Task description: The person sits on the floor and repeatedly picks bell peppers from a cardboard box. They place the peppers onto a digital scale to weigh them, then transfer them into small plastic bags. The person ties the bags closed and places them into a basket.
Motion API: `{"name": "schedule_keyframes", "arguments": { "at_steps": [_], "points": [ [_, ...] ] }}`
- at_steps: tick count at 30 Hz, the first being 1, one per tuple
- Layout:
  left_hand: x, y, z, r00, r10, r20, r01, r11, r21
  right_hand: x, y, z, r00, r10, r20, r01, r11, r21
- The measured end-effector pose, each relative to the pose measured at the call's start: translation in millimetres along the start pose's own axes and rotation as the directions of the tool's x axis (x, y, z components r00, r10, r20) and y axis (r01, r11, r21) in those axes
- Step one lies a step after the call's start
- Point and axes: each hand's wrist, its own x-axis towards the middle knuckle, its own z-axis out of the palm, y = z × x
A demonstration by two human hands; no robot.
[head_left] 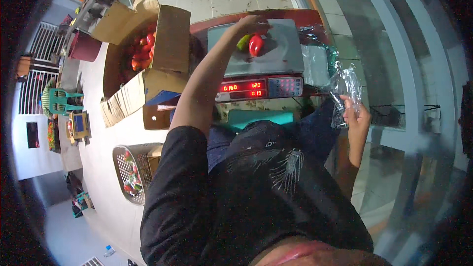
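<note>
A digital scale with a flat metal pan (288,51) stands before me, its red display (241,88) lit on the near side. On the pan lie a shiny red bell pepper (256,46) and a green pepper (243,43), side by side. My left hand (252,22) is over the far part of the pan, just beyond the peppers, fingers curled downward; a reddish patch shows under the fingertips, too small to make out. To the right of the scale, my right hand (357,114) pinches a clear plastic bag (346,86) that hangs loosely.
An open cardboard box (173,39) with several red peppers (143,51) stands left of the scale. More clear plastic (314,61) lies at the pan's right. A grey slatted basket (123,167) with red and green produce sits lower left. A maroon bucket (84,46) is farther left.
</note>
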Motion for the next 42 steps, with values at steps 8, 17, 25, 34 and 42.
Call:
{"name": "schedule_keyframes", "arguments": {
  "at_steps": [8,17,25,34,42],
  "points": [
    [-2.1,19.4,4.7,0.998,-0.032,-0.057,0.046,0.96,0.276,6.1,6.8,-4.0,0.998,0.061,-0.007,-0.062,0.991,-0.118],
    [-6.5,36.2,33.3,0.947,0.089,-0.31,0.15,0.73,0.666,3.4,-2.5,1.8,1.0,-0.022,-0.008,0.022,1.0,-0.019],
    [-3.1,34.5,17.5,0.962,-0.082,-0.261,0.175,0.918,0.355,4.1,16.5,-3.0,0.998,-0.031,-0.048,0.029,0.999,-0.032],
    [-7.4,73.6,28.8,0.992,0.086,-0.089,-0.021,0.822,0.568,12.9,25.2,0.4,0.974,-0.226,0.024,0.225,0.946,-0.233],
    [-15.3,70.7,39.0,0.983,0.146,-0.11,-0.101,0.935,0.34,17.6,43.3,-12.0,0.984,-0.169,0.062,0.174,0.982,-0.075]
  ]
}}
